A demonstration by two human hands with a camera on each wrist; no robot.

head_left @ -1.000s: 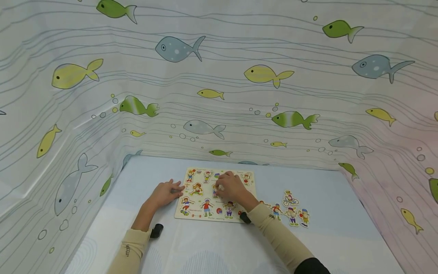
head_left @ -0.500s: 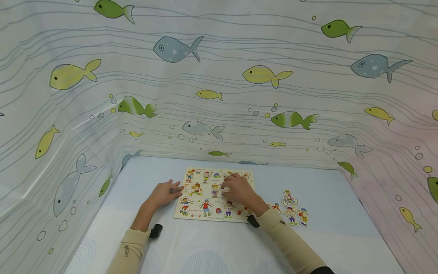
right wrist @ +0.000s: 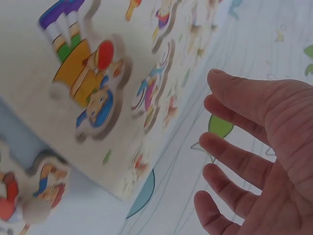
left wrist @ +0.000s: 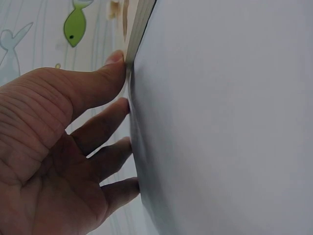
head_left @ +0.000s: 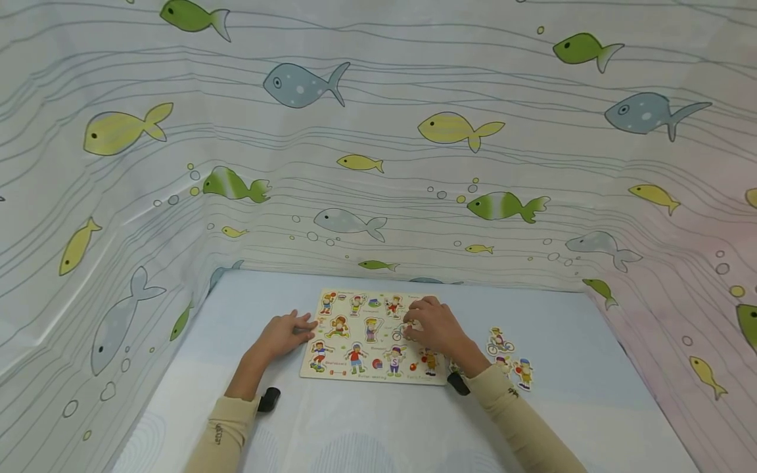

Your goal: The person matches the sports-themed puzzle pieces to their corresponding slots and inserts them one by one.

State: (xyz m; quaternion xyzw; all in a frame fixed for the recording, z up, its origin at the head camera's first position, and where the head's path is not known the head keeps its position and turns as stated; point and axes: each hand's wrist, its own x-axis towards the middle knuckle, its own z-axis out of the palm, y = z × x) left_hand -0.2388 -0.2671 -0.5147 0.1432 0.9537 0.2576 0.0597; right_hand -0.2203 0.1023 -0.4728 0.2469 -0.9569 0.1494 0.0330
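Observation:
A wooden picture puzzle board (head_left: 355, 332) lies on the table, with printed sports figures across it. My left hand (head_left: 285, 335) rests at its left side; in the left wrist view the thumb (left wrist: 110, 78) touches the board's edge and the other fingertips rest on the table. Over the board's right part hovers my right hand (head_left: 439, 325), fingers loosely bent, nothing between them in the right wrist view. It partly covers a cyclist picture on the board. Right of the board lie loose puzzle pieces: a cyclist (head_left: 501, 341), a figure with a red ball (head_left: 523, 374), and others partly hidden by my right arm.
The table (head_left: 355, 427) has a pale cloth with circle patterns. Fish-printed sheeting (head_left: 402, 190) stands behind it and along both sides. Black wrist straps or cameras (head_left: 269, 399) sit at both wrists.
My right hand has moved right across the board, from the middle toward its right edge, uncovering the baseball figure. The left hand has stayed in place.

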